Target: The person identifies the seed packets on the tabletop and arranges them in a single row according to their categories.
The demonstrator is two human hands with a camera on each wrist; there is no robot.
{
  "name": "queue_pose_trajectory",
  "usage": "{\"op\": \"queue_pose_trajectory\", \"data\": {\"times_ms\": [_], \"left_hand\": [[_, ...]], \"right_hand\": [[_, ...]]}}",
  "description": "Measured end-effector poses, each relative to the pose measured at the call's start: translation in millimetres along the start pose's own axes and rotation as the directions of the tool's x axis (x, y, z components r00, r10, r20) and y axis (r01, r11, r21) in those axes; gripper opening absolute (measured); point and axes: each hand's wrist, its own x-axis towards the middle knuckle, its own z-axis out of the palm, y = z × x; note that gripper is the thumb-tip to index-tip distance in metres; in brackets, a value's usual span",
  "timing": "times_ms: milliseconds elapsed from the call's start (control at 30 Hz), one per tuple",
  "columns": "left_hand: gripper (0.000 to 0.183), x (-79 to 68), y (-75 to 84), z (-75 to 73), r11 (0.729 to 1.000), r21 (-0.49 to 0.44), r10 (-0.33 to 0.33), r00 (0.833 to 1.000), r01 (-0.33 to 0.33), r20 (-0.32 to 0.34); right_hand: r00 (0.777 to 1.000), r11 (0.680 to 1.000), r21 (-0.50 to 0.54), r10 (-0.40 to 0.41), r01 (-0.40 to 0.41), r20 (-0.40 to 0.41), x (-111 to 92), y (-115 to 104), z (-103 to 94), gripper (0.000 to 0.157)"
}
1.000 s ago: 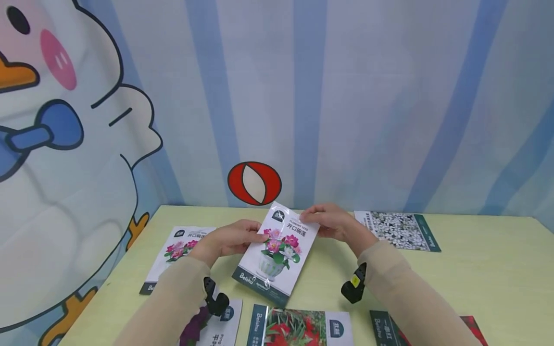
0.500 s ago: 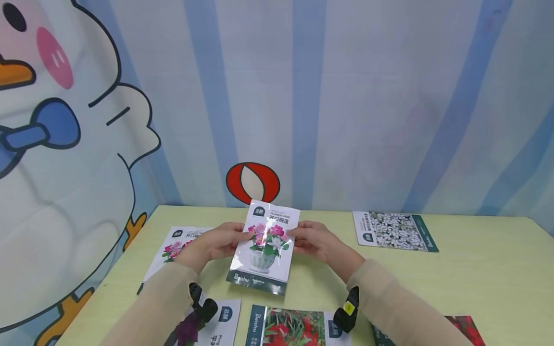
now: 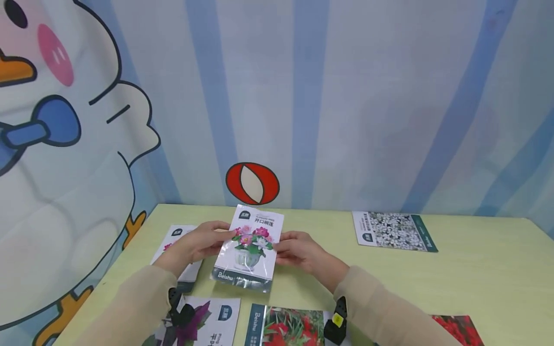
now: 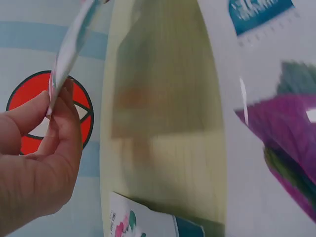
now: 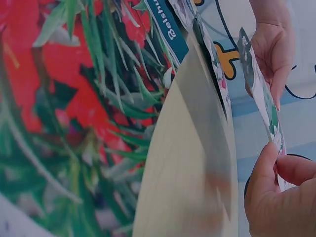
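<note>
A white flower seed packet (image 3: pixel 253 259), printed with pink blooms in a pot and a dark green bottom band, is held up above the table between both hands. My left hand (image 3: pixel 196 242) pinches its left edge, thumb in front and fingers behind. On the right edge, my right hand (image 3: pixel 305 252) pinches it the same way. Seen edge-on in the left wrist view, the packet (image 4: pixel 69 44) looks thin and slightly bent. The right wrist view shows both the right hand (image 5: pixel 281 202) and the left on it. A similar packet (image 3: pixel 188 276) lies partly hidden beneath the left hand and forearm.
Along the table's front lie a purple-flower packet (image 3: pixel 216 319), a red-flower packet (image 3: pixel 294 327), and another red one (image 3: pixel 456 329) partly behind the right sleeve. A white-flower packet (image 3: pixel 394 231) lies at the back right of the pale yellow table (image 3: pixel 484 269). A printed curtain (image 3: pixel 368 96) stands behind.
The held packet has moved left and turned from a strong tilt to nearly upright. My right hand has slid from its top right corner down to the right edge. Both forearms have shifted left.
</note>
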Motion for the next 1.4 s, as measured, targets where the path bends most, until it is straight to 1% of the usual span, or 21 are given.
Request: {"op": "queue_pose_trajectory", "data": {"times_ms": [100,167,233,333,400,500,600,733,833,967,1233,1400], "left_hand": [[0.048,-1.2,-3.5,-3.1,0.999,0.048,-0.022,0.997,0.025,-0.068],[0.043,-2.2,-6.9,-5.6,0.996,0.085,-0.002,0.995,0.011,-0.1],[0.04,-2.7,-10.5,-8.2,0.989,0.15,0.033,0.99,-0.012,-0.136],[0.036,-2.2,-15.6,-11.5,0.968,0.248,0.072,0.98,-0.024,-0.185],[0.035,-0.9,-19.0,-13.4,0.957,0.291,0.08,0.975,-0.017,-0.207],[0.035,1.2,-25.3,-17.2,0.95,0.312,0.079,0.973,-0.006,-0.219],[0.035,1.1,-29.8,-21.7,0.942,0.335,0.091,0.97,-0.011,-0.224],[0.033,0.2,-33.0,-25.9,0.932,0.362,0.101,0.967,-0.011,-0.233],[0.031,0.2,-34.2,-27.2,0.919,0.394,0.108,0.964,-0.004,-0.243],[0.028,0.2,-34.7,-27.3,0.901,0.435,0.124,0.959,-0.001,-0.256],[0.023,-1.7,-35.0,-27.2,0.891,0.454,0.131,0.959,-0.003,-0.25],[0.02,-3.6,-35.9,-27.1,0.884,0.467,0.152,0.961,-0.027,-0.231]], "right_hand": [[1.0,1.0,-0.005,-0.006,0.006,0.001,2,2,5.5,0.028],[1.0,1.0,-0.003,-0.005,0.005,0.005,2,3,10.0,0.03],[1.0,1.0,-0.004,-0.013,0.013,0.008,3,4,14.5,0.032],[1.0,1.0,-0.016,-0.026,0.026,0.0,5,5,20.9,0.033],[0.999,0.999,-0.032,-0.035,0.035,-0.007,7,7,24.6,0.033],[0.999,0.998,-0.055,-0.04,0.039,-0.013,9,10,31.1,0.031],[0.999,0.995,-0.089,-0.05,0.048,-0.018,11,13,37.7,0.029],[0.997,0.987,-0.151,-0.061,0.054,-0.043,14,18,44.5,0.025],[0.996,0.982,-0.181,-0.066,0.054,-0.062,16,20,47.4,0.024],[0.994,0.979,-0.195,-0.078,0.062,-0.077,17,21,48.9,0.023],[0.993,0.976,-0.21,-0.077,0.056,-0.095,16,20,48.7,0.022],[0.992,0.973,-0.224,-0.077,0.053,-0.1,14,18,47.6,0.017]]}}
